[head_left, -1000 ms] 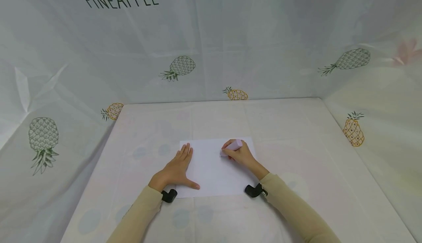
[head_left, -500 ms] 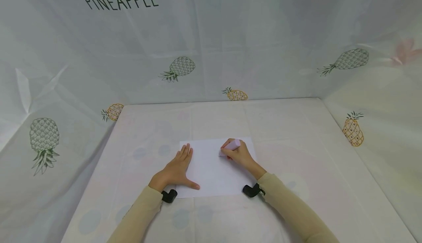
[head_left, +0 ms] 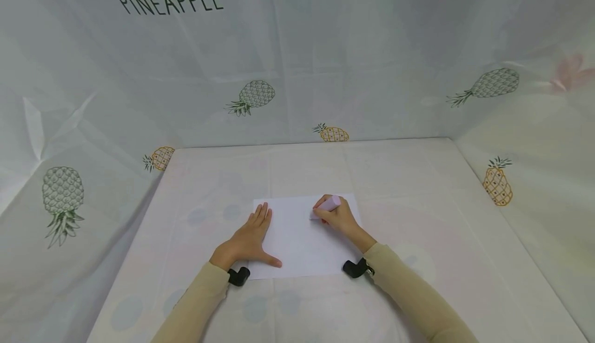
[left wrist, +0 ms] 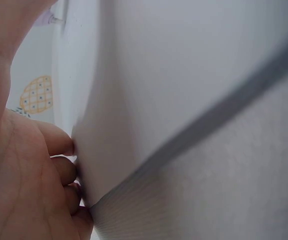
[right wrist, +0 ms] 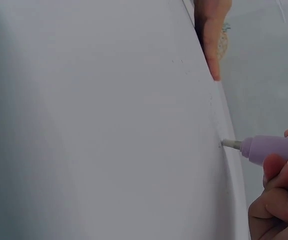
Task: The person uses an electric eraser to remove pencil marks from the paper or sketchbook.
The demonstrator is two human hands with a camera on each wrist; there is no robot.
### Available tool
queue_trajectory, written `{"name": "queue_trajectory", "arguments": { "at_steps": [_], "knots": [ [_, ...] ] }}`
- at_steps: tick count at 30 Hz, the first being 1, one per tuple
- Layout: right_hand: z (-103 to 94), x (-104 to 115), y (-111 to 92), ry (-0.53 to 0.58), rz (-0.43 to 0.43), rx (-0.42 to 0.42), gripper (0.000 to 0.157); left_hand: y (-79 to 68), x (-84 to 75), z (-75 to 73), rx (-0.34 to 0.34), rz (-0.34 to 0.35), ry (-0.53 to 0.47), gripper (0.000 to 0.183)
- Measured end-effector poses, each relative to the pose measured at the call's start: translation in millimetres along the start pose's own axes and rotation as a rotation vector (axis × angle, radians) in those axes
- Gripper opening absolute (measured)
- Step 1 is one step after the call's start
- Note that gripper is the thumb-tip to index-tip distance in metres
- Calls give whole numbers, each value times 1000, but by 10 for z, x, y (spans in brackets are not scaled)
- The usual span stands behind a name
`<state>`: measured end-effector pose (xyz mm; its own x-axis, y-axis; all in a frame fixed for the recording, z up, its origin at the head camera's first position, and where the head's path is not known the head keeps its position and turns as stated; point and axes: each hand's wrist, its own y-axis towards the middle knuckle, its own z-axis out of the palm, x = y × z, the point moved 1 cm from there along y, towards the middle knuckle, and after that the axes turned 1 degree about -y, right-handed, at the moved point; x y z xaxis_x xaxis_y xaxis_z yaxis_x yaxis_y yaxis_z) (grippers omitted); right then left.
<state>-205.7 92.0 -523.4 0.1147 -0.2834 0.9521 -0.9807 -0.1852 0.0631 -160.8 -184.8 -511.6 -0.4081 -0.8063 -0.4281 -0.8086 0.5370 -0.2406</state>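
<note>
A white sheet of paper [head_left: 302, 252] lies flat on the table. My left hand [head_left: 248, 242] rests spread on its left edge, thumb out to the side and fingers pointing away. My right hand [head_left: 345, 221] grips a chunky lavender electric eraser [head_left: 331, 203] like a pen, over the upper right part of the sheet. In the right wrist view the eraser [right wrist: 269, 148] slants down, its narrow whitish tip in a grey collar right at the paper. Small dark specks [right wrist: 211, 97] dot the sheet around the tip. The left wrist view shows my left palm [left wrist: 21, 175] and curved fingers along the paper's edge.
A pale cloth with faint coloured spots covers the table [head_left: 418, 291]. Hanging sheets printed with pineapples [head_left: 257, 93] enclose the back and both sides. A black wrist camera [head_left: 239, 276] sits on the left wrist and another camera [head_left: 355, 268] on the right.
My right hand with the electric eraser has shifted slightly left over the paper, then a touch back to the right. The left hand and the sheet have stayed put.
</note>
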Motion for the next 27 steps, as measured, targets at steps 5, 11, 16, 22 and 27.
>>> {"name": "queue_trajectory", "arguments": {
  "at_steps": [5,11,16,22,27],
  "knots": [
    [-47,185,-72,5,2,22,6,7,-8,-3,2,4,3,142],
    [-103,410,-177,-4,-4,20,5,3,-22,-14,3,6,-3,142],
    [-125,382,-184,-4,-9,19,6,8,-16,-4,7,3,0,142],
    [-156,375,-200,4,-17,16,5,16,12,25,12,-4,9,144],
    [-192,366,-219,16,-16,5,5,16,24,34,4,1,-1,144]
  ]
}}
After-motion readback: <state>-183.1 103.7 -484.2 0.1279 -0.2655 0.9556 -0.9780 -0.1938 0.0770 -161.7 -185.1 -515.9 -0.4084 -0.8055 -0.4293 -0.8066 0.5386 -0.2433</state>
